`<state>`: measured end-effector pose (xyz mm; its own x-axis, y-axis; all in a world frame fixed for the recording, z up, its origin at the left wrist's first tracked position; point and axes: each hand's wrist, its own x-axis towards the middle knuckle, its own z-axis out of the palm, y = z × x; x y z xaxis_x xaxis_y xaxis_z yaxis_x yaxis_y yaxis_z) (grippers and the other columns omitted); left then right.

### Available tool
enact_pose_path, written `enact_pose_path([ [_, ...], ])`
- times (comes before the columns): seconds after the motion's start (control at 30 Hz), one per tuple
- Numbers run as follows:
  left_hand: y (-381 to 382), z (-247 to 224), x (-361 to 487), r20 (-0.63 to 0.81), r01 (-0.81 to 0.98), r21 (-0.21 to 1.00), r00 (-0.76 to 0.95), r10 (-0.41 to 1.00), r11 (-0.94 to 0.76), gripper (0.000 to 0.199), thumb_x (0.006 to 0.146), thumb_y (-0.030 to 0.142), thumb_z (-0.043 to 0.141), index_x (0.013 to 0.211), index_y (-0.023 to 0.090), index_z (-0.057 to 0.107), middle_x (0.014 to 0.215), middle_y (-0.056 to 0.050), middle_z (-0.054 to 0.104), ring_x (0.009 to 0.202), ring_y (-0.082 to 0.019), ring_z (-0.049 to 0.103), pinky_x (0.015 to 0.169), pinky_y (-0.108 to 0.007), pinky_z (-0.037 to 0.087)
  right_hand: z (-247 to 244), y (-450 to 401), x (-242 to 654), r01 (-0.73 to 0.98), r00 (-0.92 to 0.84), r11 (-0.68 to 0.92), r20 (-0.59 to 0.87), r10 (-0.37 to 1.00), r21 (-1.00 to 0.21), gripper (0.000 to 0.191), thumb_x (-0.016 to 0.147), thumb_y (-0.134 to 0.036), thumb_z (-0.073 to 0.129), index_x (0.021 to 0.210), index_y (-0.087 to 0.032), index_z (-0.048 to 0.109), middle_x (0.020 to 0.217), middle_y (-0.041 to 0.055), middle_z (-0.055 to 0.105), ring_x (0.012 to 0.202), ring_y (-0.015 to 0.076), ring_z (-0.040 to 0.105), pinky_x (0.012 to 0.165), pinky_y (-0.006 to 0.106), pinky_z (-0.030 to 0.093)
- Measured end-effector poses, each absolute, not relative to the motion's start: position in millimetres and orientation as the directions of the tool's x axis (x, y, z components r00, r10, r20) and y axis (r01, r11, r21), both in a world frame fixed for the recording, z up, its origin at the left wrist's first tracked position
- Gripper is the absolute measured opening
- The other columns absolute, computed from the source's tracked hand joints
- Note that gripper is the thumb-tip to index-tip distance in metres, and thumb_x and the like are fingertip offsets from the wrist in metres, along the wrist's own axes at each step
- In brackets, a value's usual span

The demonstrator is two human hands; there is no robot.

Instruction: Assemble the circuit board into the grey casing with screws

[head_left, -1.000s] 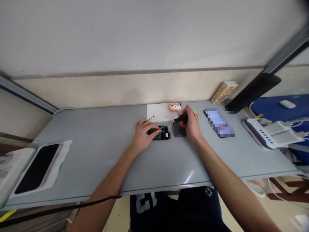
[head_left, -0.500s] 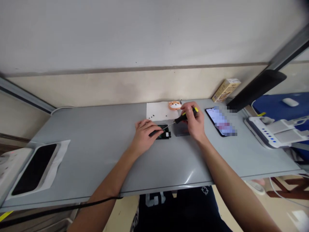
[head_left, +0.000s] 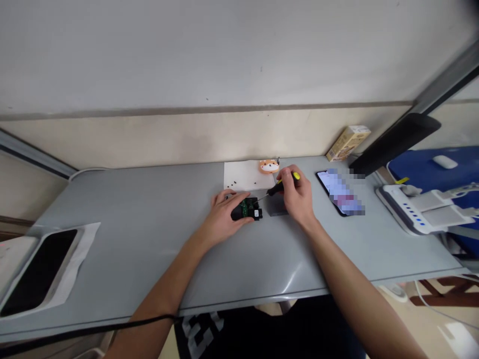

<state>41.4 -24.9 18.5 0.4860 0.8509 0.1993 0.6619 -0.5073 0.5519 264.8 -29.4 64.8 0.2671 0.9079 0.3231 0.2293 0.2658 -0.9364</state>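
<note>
Person at a grey metal desk, both forearms reaching in from the near edge. The left hand (head_left: 223, 218) lies over the left end of a small black circuit board (head_left: 246, 208), fingers curled across it and thumb along its near side. It could be gripping or merely steadying; from here I cannot tell. Green board shows between the fingers and the dark casing.

The right hand (head_left: 297, 195) pinches a screwdriver (head_left: 279, 186) by its black, yellow-capped handle, fingers wrapped close around it. The thin shaft slants down and left toward the board's right end, its tip very near the board, though contact is hard to confirm at this distance. The board's long axis runs roughly left to right, so the shaft comes in from the right, and the right hand is the nearer to the tool's working end.

Just right of the board sits a dark grey block (head_left: 277, 206), partly under the right hand. Just beyond, a white paper sheet (head_left: 247, 175) carries several tiny black screws (head_left: 232, 184), with an orange dog-faced toy (head_left: 268, 166) at its far edge. Farther right lies a phone (head_left: 339, 192), its screen pixelated. A small cardboard box (head_left: 348, 143) stands against the far wall (head_left: 224, 60).
</note>
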Motion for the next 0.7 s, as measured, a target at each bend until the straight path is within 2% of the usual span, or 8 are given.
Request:
enact_pose_path([
  [0.3, -23.6, 16.5, 41.5, 0.199, 0.662, 0.546, 0.493, 0.847, -0.513, 0.059, 0.087, 0.041, 0.081, 0.141, 0.035, 0.059, 0.136, -0.003, 0.068, 0.129, -0.030, 0.047, 0.115, -0.050, 0.030, 64.4, -34.4, 264.7, 0.329, 0.171, 0.321, 0.390, 0.905, -0.888, 0.041, 0.099, -0.058, 0.051, 0.079, -0.023, 0.058, 0.063, -0.0017, 0.049, 0.059, 0.0135, 0.041, 0.057, 0.028, 0.034],
  [0.7, -23.9, 17.4, 42.3, 0.197, 0.658, 0.542, 0.506, 0.840, -0.523, 0.057, 0.086, 0.040, 0.082, 0.138, 0.035, 0.060, 0.135, -0.003, 0.068, 0.130, -0.032, 0.048, 0.114, -0.053, 0.030, 63.9, -34.6, 262.1, 0.319, 0.154, 0.342, 0.405, 0.901, -0.884, 0.038, 0.099, -0.055, 0.053, 0.080, -0.023, 0.060, 0.064, -0.0017, 0.053, 0.058, 0.0132, 0.043, 0.058, 0.028, 0.035],
])
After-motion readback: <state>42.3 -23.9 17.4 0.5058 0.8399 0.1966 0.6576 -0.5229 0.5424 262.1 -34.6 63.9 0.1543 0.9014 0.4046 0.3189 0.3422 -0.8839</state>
